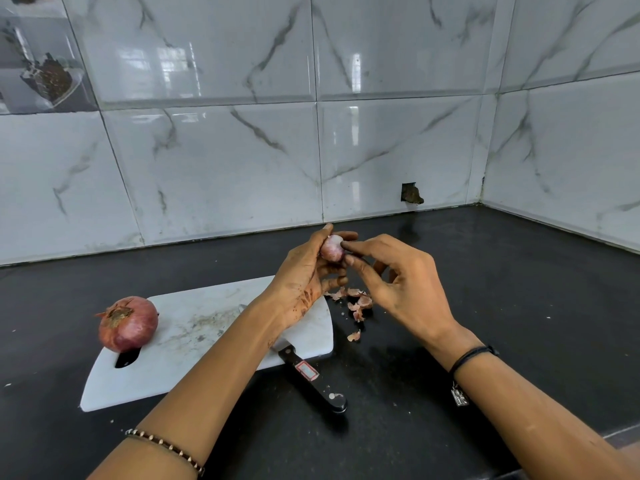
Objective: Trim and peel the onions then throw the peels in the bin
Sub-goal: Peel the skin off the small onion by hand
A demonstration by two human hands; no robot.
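My left hand (304, 271) holds a small pale purple onion (331, 248) above the counter, fingers curled around it. My right hand (398, 278) pinches at the onion's right side with thumb and forefinger. Loose pinkish peels (358, 303) lie on the dark counter just below the hands. A larger unpeeled red onion (127, 323) sits on the left end of the white cutting board (194, 341). A black-handled knife (311, 375) lies with its blade on the board, partly hidden under my left forearm, and its handle on the counter.
The black counter (485, 306) runs into a corner of white marble-patterned wall tiles (381, 150) at the back and right. A small hole (411, 194) shows in the tile near the counter. No bin is in view.
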